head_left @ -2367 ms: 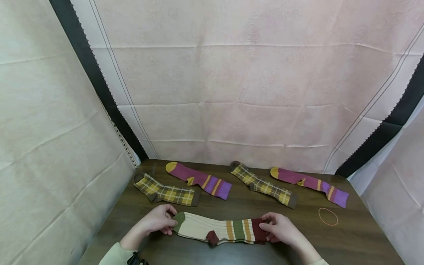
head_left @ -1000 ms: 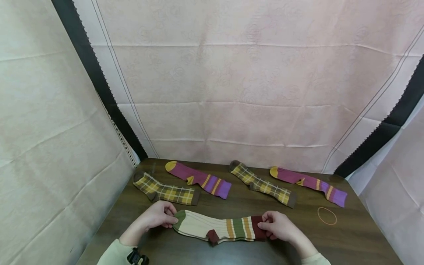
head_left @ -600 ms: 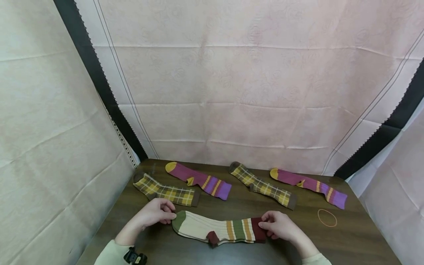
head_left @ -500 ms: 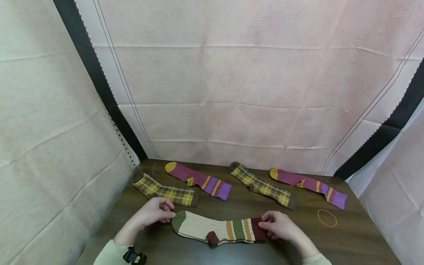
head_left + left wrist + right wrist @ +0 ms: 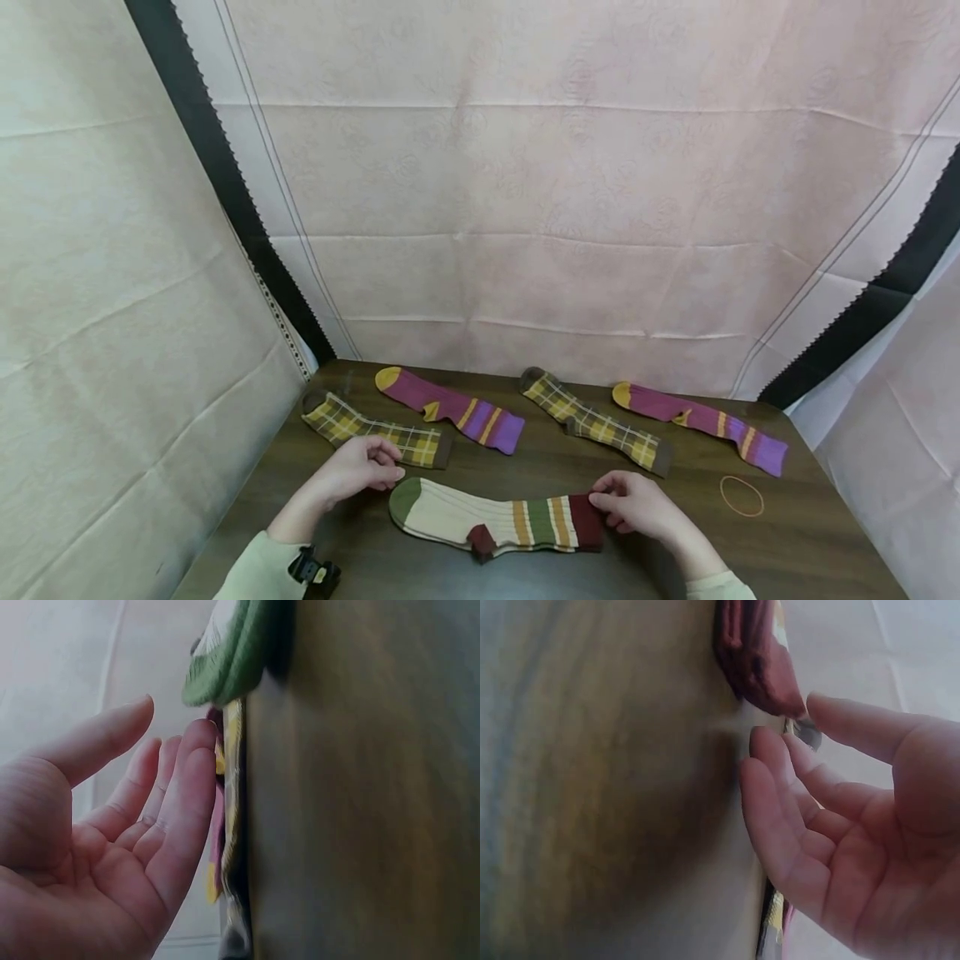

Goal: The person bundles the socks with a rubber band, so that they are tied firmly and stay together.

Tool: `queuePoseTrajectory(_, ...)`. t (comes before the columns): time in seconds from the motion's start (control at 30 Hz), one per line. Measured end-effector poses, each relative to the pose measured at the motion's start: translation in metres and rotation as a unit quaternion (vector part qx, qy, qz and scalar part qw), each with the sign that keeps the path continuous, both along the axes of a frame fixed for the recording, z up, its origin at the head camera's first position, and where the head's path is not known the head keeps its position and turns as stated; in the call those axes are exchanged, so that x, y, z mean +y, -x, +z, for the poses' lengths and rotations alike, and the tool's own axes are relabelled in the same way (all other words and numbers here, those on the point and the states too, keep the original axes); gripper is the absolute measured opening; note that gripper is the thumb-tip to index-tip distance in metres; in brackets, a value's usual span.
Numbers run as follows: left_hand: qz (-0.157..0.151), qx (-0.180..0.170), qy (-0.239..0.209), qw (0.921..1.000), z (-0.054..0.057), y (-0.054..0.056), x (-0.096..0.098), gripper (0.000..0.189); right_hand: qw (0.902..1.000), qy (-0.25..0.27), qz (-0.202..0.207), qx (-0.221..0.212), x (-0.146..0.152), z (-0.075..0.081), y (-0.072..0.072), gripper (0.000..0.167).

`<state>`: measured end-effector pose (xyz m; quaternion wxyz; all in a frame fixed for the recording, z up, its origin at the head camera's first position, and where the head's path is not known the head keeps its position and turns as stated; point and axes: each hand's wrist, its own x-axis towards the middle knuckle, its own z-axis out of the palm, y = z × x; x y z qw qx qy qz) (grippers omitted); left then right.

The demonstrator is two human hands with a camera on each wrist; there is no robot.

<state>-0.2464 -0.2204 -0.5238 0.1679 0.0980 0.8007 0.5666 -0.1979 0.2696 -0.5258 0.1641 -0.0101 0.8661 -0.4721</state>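
A pair of cream ribbed socks (image 5: 465, 506) lies flat, one on the other, at the front of the table, with green toes to the left and striped legs ending in maroon cuffs on the right. My left hand (image 5: 356, 477) hovers just off the toe end; in the left wrist view its thumb and fingers are spread apart, short of the green toes (image 5: 225, 671). At the other end is my right hand (image 5: 637, 506). Its thumb tip is right at the maroon cuffs (image 5: 761, 664) in the right wrist view, its fingers loosely bent and holding nothing.
Behind the pair lie single socks: a yellow plaid one (image 5: 382, 435) and a purple one (image 5: 457, 410) to the left, another plaid one (image 5: 596, 419) and another purple one (image 5: 701, 418) to the right. A rubber band (image 5: 759, 505) rests at the right on the dark wooden table (image 5: 810, 533).
Both hands have loosened from the ends of the cream socks. The left has moved slightly up and away from the toes, the right slightly up at the cuffs. The socks stay put.
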Motion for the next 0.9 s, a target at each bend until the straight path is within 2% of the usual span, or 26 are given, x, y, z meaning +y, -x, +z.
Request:
queuePoseTrajectory(0.23, -0.019, 0.020, -0.006, 0.9996, 0.009, 0.009, 0.020, 0.032, 0.9986, 0.004, -0.043, 0.030, 0.011, 0.005, 0.007, 0.026)
queuePoseTrajectory(0.33, -0.027, 0.030, -0.007, 0.9991, 0.011, 0.014, 0.029, 0.031, 0.9963, -0.005, -0.063, 0.058, 0.018, 0.007, 0.012, 0.027)
queuePoseTrajectory(0.47, -0.036, 0.037, -0.013, 0.9986, 0.013, 0.020, 0.042, 0.033, 0.9892, -0.045, -0.086, 0.109, 0.029, 0.007, 0.021, 0.027)
queuePoseTrajectory(0.67, -0.052, 0.025, -0.030, 0.9979, 0.014, 0.030, 0.067, 0.036, 0.9746, -0.110, -0.089, 0.174, 0.035, 0.006, 0.035, 0.026)
queuePoseTrajectory(0.9, -0.077, 0.026, -0.035, 0.9961, 0.013, 0.041, 0.096, 0.033, 0.9763, -0.098, -0.077, 0.177, 0.013, 0.005, 0.066, 0.027)
